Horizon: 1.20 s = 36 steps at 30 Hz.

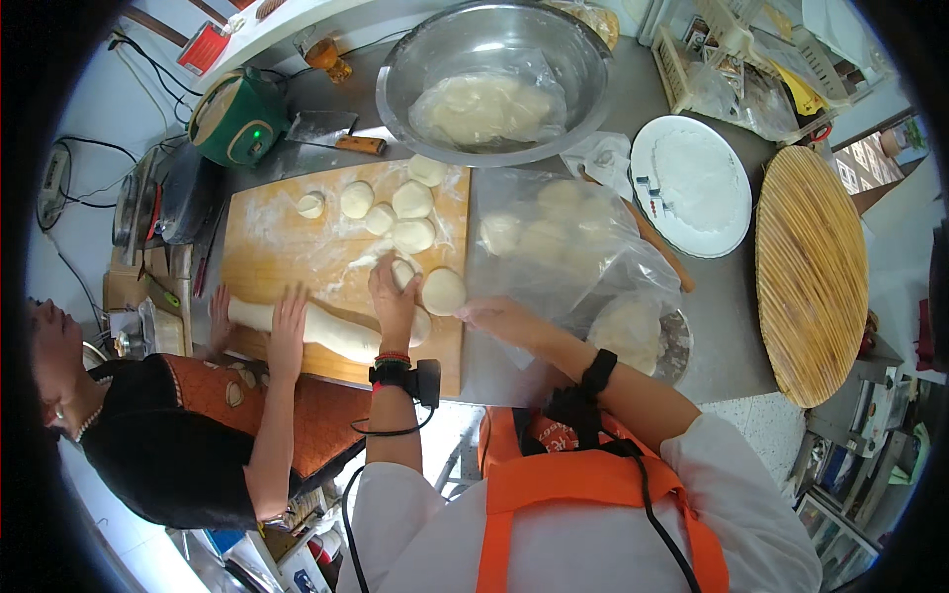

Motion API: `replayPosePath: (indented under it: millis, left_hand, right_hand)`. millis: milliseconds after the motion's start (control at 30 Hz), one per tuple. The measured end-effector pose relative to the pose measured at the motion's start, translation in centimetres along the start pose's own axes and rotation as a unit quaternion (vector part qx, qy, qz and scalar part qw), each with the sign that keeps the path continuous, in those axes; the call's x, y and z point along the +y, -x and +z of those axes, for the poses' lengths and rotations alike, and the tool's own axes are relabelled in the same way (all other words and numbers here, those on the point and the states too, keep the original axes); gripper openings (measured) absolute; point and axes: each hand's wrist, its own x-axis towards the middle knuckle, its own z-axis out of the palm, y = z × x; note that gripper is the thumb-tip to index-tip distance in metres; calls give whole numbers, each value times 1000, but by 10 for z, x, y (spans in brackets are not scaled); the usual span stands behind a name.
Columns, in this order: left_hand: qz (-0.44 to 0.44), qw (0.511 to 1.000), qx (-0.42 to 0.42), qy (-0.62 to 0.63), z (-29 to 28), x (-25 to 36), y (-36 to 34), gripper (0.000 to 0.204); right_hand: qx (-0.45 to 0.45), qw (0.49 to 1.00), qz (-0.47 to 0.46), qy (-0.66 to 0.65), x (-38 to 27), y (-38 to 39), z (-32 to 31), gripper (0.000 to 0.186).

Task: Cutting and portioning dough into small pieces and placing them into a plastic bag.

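Observation:
Bent round a small dough piece (403,272), the fingers of my left hand (390,292) rest on the floured wooden board (257,227). Just to their right lies a flattened dough disc (443,291). My right hand (484,316) is at the disc's right edge, beside the board, its fingers slightly blurred and their grip unclear. Several dough rounds (413,200) sit higher on the board. A co-worker's two hands (289,331) lie on a long dough roll (336,336) at the lower left. Plastic sheeting (563,257) covers more dough to the right.
A steel bowl (400,94) holds bagged dough. Around it are a green appliance (237,119), a wooden-handled scraper (361,144), a white plate (692,217), a crate (677,64) and a round slatted board (811,277). The co-worker (168,435) is close on my left.

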Motion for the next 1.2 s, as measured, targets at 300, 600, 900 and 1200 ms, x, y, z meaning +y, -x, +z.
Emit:
replayPosePath:
  millis: [300, 600, 900, 1200]
  left_hand:
    - [-2, 994, -64, 86, 0, -3, -16, 61]
    - [-150, 961, 29, -229, 32, 7, -40, 58]
    - [-93, 994, -24, 58, 30, -66, -42, 39]
    - [-57, 977, -120, -169, -11, -14, -28, 51]
  right_hand:
    - [47, 993, -58, 90, 5, -27, 8, 24]
    - [67, 987, -30, 142, -2, -31, 8, 23]
    - [124, 832, -228, 490, 13, -63, 33, 31]
    - [165, 795, -144, 566, 33, -79, 41, 39]
